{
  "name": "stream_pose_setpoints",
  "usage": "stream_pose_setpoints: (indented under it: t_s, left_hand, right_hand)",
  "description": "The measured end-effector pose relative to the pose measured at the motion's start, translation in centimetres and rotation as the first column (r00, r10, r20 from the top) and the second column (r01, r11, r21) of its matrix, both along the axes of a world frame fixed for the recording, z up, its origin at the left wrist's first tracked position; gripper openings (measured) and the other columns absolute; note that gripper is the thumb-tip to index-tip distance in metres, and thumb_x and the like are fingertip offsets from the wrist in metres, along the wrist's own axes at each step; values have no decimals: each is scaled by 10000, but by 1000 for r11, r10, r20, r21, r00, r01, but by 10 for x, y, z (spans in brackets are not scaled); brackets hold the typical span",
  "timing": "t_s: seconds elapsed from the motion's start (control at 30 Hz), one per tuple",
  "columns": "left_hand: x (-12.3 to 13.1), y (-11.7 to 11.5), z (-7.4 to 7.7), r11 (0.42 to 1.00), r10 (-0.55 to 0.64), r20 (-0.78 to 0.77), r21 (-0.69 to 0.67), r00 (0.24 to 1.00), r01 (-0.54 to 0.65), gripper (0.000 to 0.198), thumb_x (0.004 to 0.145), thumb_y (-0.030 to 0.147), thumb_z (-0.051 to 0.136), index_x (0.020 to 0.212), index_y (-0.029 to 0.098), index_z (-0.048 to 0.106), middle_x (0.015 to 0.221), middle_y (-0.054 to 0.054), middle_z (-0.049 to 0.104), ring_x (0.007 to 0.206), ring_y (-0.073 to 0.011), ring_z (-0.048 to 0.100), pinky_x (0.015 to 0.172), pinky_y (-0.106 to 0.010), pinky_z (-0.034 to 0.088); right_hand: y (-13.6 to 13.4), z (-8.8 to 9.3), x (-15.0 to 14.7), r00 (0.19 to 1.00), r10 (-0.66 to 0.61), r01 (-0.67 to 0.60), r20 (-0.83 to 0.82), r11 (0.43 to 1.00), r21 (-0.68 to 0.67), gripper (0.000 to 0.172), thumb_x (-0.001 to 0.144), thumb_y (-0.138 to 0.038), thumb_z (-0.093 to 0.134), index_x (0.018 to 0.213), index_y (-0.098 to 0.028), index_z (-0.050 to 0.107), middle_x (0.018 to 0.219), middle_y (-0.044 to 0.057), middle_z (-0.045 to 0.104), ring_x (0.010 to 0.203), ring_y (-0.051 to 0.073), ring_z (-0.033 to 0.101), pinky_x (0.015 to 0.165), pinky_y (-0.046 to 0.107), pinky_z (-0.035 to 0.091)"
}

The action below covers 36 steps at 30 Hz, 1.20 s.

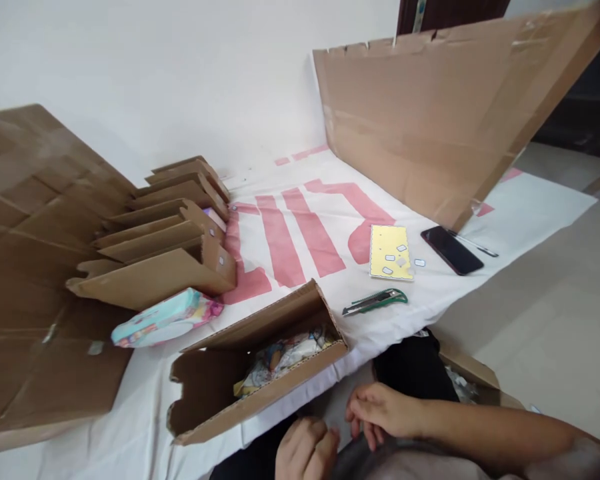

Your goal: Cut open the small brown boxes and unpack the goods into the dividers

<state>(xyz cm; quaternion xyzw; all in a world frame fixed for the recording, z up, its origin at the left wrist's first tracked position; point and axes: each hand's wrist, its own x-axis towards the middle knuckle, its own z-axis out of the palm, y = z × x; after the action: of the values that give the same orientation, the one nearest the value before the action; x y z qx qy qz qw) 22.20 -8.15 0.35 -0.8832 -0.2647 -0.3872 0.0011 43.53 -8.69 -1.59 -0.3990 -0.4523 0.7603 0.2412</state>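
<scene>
My left hand (307, 450) is above my lap at the bottom edge, its fingers curled in; the inside of the fist is hidden. Beside it, my right hand (375, 410) hangs with loosely bent fingers apart, and nothing shows between them. Both are just below an open-topped cardboard box (205, 400) at the table's near edge. Inside that box lie crumpled printed plastic packages (285, 360). Right of the box rests a green box cutter (377, 301). Behind the cutter lies a yellow card (389, 247) with several small white stickers on it and one loose sticker (419, 263) beside it.
A row of upright cardboard boxes (145, 273) stands at left, with a turquoise and pink soft pack (165, 317) in front. Cardboard panels rise at left (40, 220) and right (420, 113). A black phone (451, 250) and a pen (473, 243) lie near the cloth's right edge.
</scene>
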Motion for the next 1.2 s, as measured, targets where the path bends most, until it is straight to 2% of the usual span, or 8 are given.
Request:
stream_pose_setpoints:
  t_s: [0.07, 0.17, 0.3, 0.63, 0.83, 0.9, 1.07, 1.2]
  left_hand:
    - [16, 9, 7, 990, -138, -62, 3, 988, 139, 183, 847, 59, 530, 960, 143, 646, 740, -47, 670, 688, -148, 644, 635, -284, 543]
    - [32, 16, 12, 974, -227, -91, 3, 970, 228, 212, 857, 63, 502, 997, 123, 651, 784, -65, 682, 723, -160, 634, 645, -300, 531]
    - [45, 20, 13, 974, -223, -123, -2, 967, 225, 240, 890, 80, 456, 1016, 120, 656, 793, -69, 681, 773, -162, 630, 677, -301, 533]
    - [79, 34, 21, 973, -219, -93, 53, 971, 224, 255, 889, 85, 463, 1018, 129, 679, 784, -54, 664, 773, -159, 605, 691, -305, 467]
    - [81, 37, 21, 976, -211, -79, 35, 974, 214, 273, 901, 77, 435, 1000, 122, 685, 779, -49, 662, 780, -160, 586, 721, -313, 434]
    - [81, 38, 21, 979, -195, -74, 51, 978, 199, 277, 904, 80, 430, 1003, 124, 685, 766, -45, 658, 774, -158, 586, 716, -316, 422]
    - [78, 38, 22, 982, -162, -38, 93, 986, 165, 260, 890, 84, 465, 998, 153, 692, 729, -21, 647, 749, -148, 575, 728, -319, 410]
    - [74, 38, 19, 982, -173, -36, 66, 984, 175, 269, 894, 79, 458, 1004, 146, 694, 756, -25, 653, 779, -152, 575, 745, -323, 412]
  right_hand:
    - [2, -2, 1, 998, -52, 51, -29, 997, -57, 693, 686, -856, 483, 814, -174, 491, 679, -8, 594, 418, 61, 485, 381, 180, 316]
    - [5, 8, 18, 984, -165, 163, 65, 986, 35, 528, 723, -683, 640, 765, -184, 474, 608, -50, 550, 419, 46, 433, 402, 171, 300]
    - [8, 24, 44, 950, -264, 234, 165, 956, 178, 409, 792, -558, 631, 746, -179, 485, 596, -53, 526, 442, 52, 429, 435, 183, 313]
    - [14, 21, 59, 951, -310, 307, 14, 946, 101, 410, 732, -479, 727, 848, -196, 454, 694, -52, 550, 503, 68, 493, 459, 196, 382]
    - [23, 34, 73, 861, -470, 362, 192, 833, 418, 254, 790, -335, 676, 769, -189, 469, 629, -58, 506, 544, 68, 426, 510, 208, 360]
    - [28, 38, 77, 873, -448, 353, 190, 852, 386, 260, 817, -380, 647, 825, -190, 470, 667, -49, 532, 551, 71, 464, 520, 212, 386]
    - [32, 41, 69, 979, -191, 187, 74, 981, 58, 407, 792, -517, 646, 942, -188, 458, 761, -21, 596, 509, 69, 520, 451, 193, 349]
    - [32, 40, 59, 947, -299, 277, 117, 945, 176, 319, 743, -360, 711, 822, -194, 451, 678, -52, 537, 526, 62, 446, 488, 195, 355]
